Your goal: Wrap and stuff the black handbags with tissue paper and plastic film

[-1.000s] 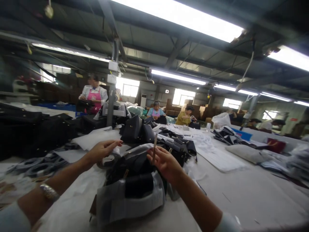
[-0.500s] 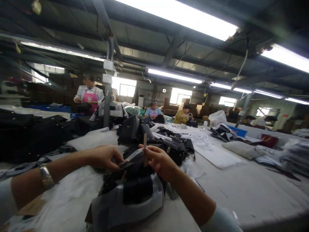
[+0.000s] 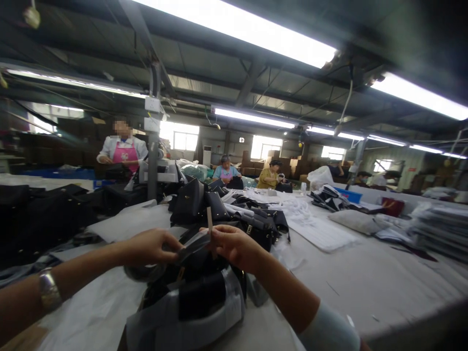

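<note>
A translucent plastic strip (image 3: pixel 195 242) stretches between my two hands above a black handbag (image 3: pixel 190 268). My left hand (image 3: pixel 155 247) pinches the strip's left end. At the other end, my right hand (image 3: pixel 237 247) closes thumb against fingers on a narrow light-brown strip (image 3: pixel 209 219) standing upright; the plastic strip meets it there. Whether the right fingers also grip the plastic, I cannot tell. In front, a whitish translucent wrap (image 3: pixel 175 319) lies around a black band (image 3: pixel 202 294) of the bag. A small gold-coloured piece (image 3: pixel 181 274) shows on the bag.
Black bags (image 3: pixel 188 200) are heaped just beyond my hands, and more black bags (image 3: pixel 47 214) lie at left. White sheets (image 3: pixel 318 231) and a stack of flat wrapped pieces (image 3: pixel 440 231) lie on the pale table (image 3: pixel 365 287). A post (image 3: pixel 152 161) rises beyond. Several co-workers (image 3: pixel 124 148) are farther back.
My view has shifted slightly, so the scene sits a little left. Both hands keep their hold, and the plastic strip's left end is slightly higher relative to the bag.
</note>
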The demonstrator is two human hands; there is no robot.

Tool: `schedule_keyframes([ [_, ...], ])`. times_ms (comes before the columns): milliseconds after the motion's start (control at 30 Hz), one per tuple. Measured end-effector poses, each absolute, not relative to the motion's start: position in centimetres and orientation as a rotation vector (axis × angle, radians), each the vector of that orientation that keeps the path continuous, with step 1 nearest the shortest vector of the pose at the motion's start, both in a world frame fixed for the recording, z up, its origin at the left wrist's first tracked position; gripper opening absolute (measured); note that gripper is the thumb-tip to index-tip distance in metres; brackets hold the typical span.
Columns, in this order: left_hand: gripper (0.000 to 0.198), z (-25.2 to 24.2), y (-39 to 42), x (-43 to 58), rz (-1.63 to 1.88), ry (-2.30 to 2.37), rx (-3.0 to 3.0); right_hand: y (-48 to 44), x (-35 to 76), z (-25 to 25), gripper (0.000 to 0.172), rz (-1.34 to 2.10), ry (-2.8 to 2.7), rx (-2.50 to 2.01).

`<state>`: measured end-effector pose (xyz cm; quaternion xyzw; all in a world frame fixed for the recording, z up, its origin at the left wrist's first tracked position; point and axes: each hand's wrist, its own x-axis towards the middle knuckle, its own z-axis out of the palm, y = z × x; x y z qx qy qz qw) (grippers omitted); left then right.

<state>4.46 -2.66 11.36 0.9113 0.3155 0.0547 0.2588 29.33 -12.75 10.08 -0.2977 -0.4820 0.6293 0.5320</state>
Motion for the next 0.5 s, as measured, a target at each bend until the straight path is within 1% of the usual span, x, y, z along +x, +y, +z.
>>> schedule_keyframes([
  [200,0.033,11.9,-1.1,4.7,-0.065,0.657,2.282,-13.2,30.5,9.5,0.044,1.35,-1.412,-0.931],
  [300,0.037,12.7,-0.7,4.6,-0.211,0.572,2.13,-12.8,30.3,9.2,0.046,1.235,-1.53,-1.036],
  [400,0.043,13.4,-0.2,4.0,-0.299,0.562,2.023,-12.8,29.5,8.0,0.047,1.22,-1.531,-1.018],
  [500,0.042,13.9,0.4,3.1,-0.291,0.594,1.989,-13.9,28.8,5.8,0.046,1.229,-1.489,-0.997],
])
